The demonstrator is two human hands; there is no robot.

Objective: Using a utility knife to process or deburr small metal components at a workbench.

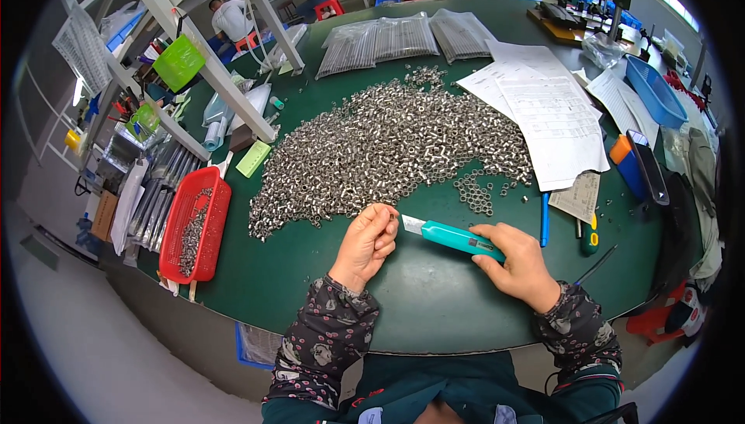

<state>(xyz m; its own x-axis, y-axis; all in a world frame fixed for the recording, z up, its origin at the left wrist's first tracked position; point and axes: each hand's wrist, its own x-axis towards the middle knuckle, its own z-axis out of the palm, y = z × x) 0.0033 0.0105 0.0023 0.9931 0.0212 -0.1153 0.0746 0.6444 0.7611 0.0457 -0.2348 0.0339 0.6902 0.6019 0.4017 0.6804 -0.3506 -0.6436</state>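
Note:
My right hand is wrapped round the teal handle of a utility knife. Its silver blade points left, and the tip comes close to the fingertips of my left hand. Thumb and forefinger of that hand pinch a small metal ring, mostly covered by the fingers. Just beyond both hands spreads a wide heap of small shiny metal rings on the green tabletop. A thin patch of loose rings lies at the heap's near right side.
At left stands a red basket with some rings inside. Paper sheets, a blue pen, a screwdriver and a phone lie right. Bagged metal rods lie at the back; a shelf frame rises left.

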